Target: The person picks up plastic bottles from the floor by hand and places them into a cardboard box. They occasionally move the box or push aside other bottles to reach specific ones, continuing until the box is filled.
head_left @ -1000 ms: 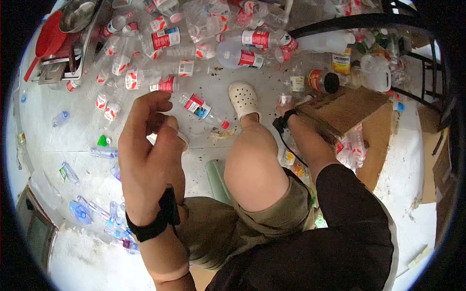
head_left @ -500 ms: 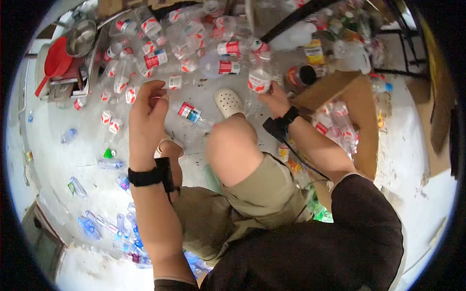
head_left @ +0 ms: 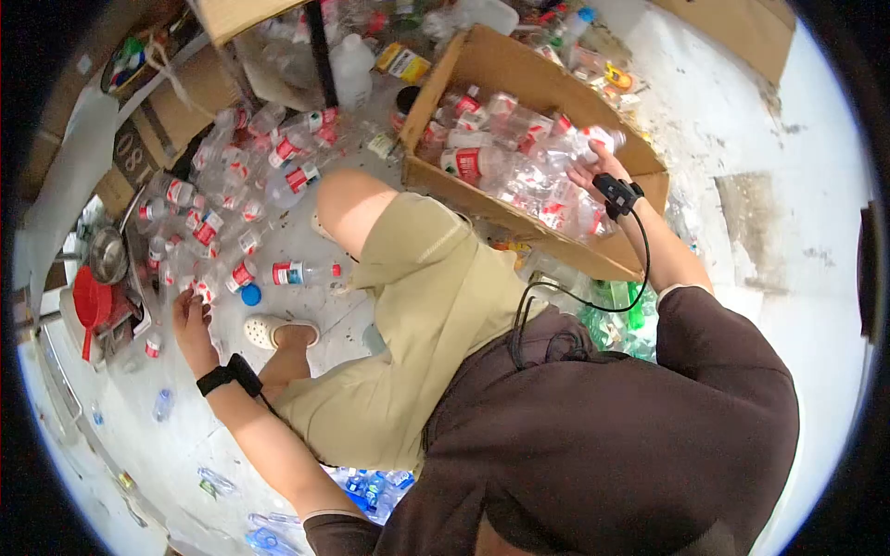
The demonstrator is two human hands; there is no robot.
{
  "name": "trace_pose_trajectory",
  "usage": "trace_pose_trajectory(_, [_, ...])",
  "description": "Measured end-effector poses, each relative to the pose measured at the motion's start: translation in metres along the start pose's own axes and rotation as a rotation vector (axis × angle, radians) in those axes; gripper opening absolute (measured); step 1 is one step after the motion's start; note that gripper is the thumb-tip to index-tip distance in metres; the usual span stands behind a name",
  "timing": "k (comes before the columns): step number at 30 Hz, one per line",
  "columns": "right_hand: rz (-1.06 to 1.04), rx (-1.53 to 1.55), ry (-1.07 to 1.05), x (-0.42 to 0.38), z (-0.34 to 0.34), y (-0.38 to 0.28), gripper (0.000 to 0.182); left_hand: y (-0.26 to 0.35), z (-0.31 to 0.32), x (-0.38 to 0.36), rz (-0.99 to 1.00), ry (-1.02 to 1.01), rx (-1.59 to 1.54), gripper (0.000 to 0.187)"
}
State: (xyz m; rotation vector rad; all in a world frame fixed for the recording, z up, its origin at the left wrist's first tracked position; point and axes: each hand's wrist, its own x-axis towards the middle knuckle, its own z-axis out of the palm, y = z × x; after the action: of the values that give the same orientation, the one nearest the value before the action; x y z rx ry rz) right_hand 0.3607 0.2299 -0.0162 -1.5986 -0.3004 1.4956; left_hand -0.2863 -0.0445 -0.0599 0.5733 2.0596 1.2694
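Note:
My right hand (head_left: 598,169) is over the right end of a cardboard box (head_left: 528,222), fingers apart, beside a clear bottle with a red and white label (head_left: 601,139). The box holds several clear bottles, many with red labels (head_left: 464,165). My left hand (head_left: 193,335) is at the near edge of a heap of similar bottles (head_left: 206,227) on the floor. Its fingers are slightly bent and apart, close to a bottle, and no bottle is visibly held. A blue round cap (head_left: 250,295) and a bottle with a red cap (head_left: 301,273) lie to its right.
A red pan (head_left: 91,298) and a metal pot (head_left: 109,255) are at the far left. Green bottles (head_left: 626,320) lie below the box and blue ones (head_left: 375,491) by my shorts. A dark table leg (head_left: 322,56) stands at the top.
The view has turned toward the box. My right hand has moved from above the floor, where it held a bottle, to over the box and has opened. My left hand has come down to the heap.

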Motion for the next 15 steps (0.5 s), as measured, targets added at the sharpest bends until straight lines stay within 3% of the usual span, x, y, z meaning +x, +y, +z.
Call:
trace_pose_trajectory(1, [0.072,0.031,-0.012,0.034,-0.047,0.001,0.05,-0.003,-0.001,-0.001,-0.033,0.029,-0.028,0.031])
trace_pose_trajectory(3, [0.137,-0.032,0.229,0.013,-0.069,0.002,0.057,-0.009,-0.003,0.001,-0.016,0.007,-0.025,0.03])
trace_pose_trajectory(5, [0.136,-0.097,0.312,0.04,-0.113,0.01,0.066,-0.019,-0.003,0.009,-0.065,0.02,-0.087,0.028])
trace_pose_trajectory(7, [0.141,-0.176,0.081,0.094,-0.182,0.017,0.06,-0.02,0.0,0.008,-0.059,0.009,-0.074,0.034])
trace_pose_trajectory(9, [0.052,-0.033,0.17,0.044,-0.145,0.01,0.051,-0.02,0.002,0.006,-0.036,-0.034,-0.097,0.025])
trace_pose_trajectory(10, [-0.096,0.117,0.265,0.047,-0.139,0.017,0.046,-0.03,0.0,0.009,-0.036,-0.036,-0.125,0.024])
trace_pose_trajectory(11, [-0.387,-0.563,0.123,0.163,-0.222,0.052,0.04,-0.035,-0.003,0.014,-0.031,-0.054,-0.151,0.023])
trace_pose_trajectory(12, [-0.261,0.127,0.183,0.094,-0.155,0.055,0.034,-0.034,0.0,0.011,-0.058,-0.044,-0.175,0.023])
trace_pose_trajectory(14, [-0.93,-1.299,0.217,0.133,-0.151,0.104,0.024,-0.03,0.001,0.006,-0.124,-0.078,-0.075,0.028])
trace_pose_trajectory(15, [-0.916,-0.418,-0.258,0.08,-0.117,0.114,0.021,-0.045,-0.008,0.021,-0.117,-0.162,-0.019,0.029])
